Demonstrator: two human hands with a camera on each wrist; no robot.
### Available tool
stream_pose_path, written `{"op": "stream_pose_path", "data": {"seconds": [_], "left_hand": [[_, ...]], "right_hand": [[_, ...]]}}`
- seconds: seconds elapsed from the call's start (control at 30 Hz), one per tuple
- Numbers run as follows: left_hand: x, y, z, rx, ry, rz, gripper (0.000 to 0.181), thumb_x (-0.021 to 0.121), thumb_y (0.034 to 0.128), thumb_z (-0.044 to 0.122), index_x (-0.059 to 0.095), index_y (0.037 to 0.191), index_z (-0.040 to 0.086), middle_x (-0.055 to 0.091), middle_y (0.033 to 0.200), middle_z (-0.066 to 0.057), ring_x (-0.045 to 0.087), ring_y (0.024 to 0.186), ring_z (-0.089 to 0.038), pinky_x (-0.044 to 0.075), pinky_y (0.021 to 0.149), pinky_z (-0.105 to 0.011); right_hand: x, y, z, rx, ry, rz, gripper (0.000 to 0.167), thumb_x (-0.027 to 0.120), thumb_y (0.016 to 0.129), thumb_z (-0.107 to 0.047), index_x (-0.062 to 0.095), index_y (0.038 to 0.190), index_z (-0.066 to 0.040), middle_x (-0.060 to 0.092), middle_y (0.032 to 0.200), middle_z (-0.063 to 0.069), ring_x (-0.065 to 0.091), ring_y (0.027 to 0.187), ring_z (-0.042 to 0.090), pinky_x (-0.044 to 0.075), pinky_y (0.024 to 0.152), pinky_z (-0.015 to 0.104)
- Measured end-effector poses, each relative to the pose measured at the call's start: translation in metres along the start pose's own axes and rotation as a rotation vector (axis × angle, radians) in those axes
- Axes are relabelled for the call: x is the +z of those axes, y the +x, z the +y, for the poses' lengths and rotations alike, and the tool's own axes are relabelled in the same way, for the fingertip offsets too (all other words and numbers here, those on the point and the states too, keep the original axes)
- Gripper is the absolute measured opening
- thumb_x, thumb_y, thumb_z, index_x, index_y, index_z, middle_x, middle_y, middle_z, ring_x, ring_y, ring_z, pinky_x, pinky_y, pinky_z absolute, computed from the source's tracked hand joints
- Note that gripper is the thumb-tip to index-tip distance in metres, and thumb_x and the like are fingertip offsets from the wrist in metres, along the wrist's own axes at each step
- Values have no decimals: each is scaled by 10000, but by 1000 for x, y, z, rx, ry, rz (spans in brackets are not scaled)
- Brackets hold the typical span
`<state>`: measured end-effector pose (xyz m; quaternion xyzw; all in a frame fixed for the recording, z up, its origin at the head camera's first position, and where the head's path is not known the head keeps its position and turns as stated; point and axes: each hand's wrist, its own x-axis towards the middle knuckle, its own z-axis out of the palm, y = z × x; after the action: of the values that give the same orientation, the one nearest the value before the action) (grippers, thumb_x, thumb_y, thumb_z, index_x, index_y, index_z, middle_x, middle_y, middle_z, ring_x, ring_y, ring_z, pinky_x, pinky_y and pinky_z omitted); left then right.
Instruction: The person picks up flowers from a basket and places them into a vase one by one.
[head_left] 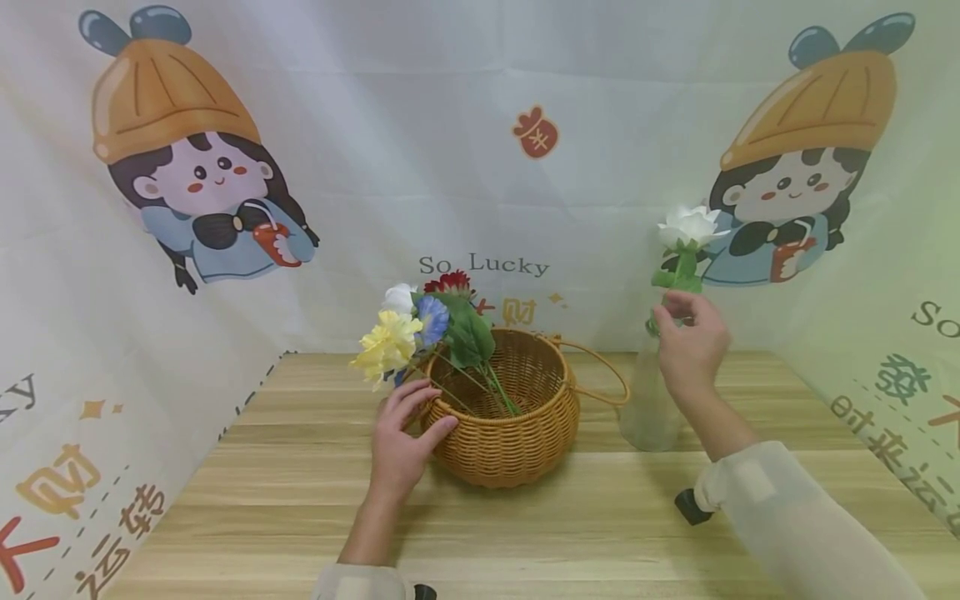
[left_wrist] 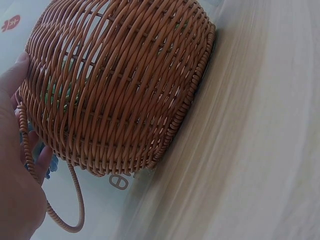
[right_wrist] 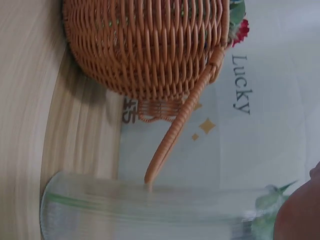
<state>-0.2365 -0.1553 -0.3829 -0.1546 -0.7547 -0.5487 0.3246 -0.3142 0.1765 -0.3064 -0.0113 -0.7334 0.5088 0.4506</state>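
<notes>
A round wicker basket [head_left: 502, 450] stands mid-table with a bunch of artificial flowers leaning over its left rim: a yellow flower [head_left: 386, 346], a blue flower [head_left: 432, 321], a white one and a red one [head_left: 450, 283]. My left hand [head_left: 401, 442] rests on the basket's left rim, thumb in front, fingers near the handle. To the right, my right hand [head_left: 693, 342] pinches the stem of a white flower [head_left: 688, 227] just above a clear glass vase [head_left: 651, 417]. Its green stem [right_wrist: 95, 204] reaches down inside the vase in the right wrist view.
The basket's right handle [head_left: 603, 367] sticks out towards the vase. A wooden table [head_left: 262, 508] lies beneath everything. Behind and at both sides hangs a printed white cloth [head_left: 420, 150] with cartoon figures and lettering.
</notes>
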Motion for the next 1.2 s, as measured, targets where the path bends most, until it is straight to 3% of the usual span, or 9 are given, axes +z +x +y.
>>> {"op": "stream_pose_path", "data": {"seconds": [0.37, 0.7, 1.2], "left_hand": [[1, 0, -1, 35, 1, 6, 345, 825, 747, 22, 694, 1055, -62, 585, 1240, -239, 507, 1183, -373, 502, 904, -496], [0, 0, -1, 18, -3, -1, 344, 825, 754, 33, 694, 1058, -62, 580, 1249, -236, 503, 1189, -365, 499, 915, -480], [0, 0, 1, 4, -10, 0, 347, 825, 752, 30, 694, 1059, -64, 581, 1252, -229, 502, 1192, -351, 495, 917, -491]], "right_hand": [[17, -14, -13, -40, 131, -75, 165, 712, 853, -2, 683, 1010, 42, 674, 894, 154, 563, 718, 52, 475, 673, 166], [33, -28, -25, 47, 157, -240, 194, 717, 879, -78, 683, 1062, -22, 680, 959, 121, 592, 799, 148, 492, 662, 197], [64, -47, -41, 42, 290, -514, 211, 716, 885, -68, 665, 1075, 9, 666, 919, 130, 607, 780, 136, 511, 676, 215]]}}
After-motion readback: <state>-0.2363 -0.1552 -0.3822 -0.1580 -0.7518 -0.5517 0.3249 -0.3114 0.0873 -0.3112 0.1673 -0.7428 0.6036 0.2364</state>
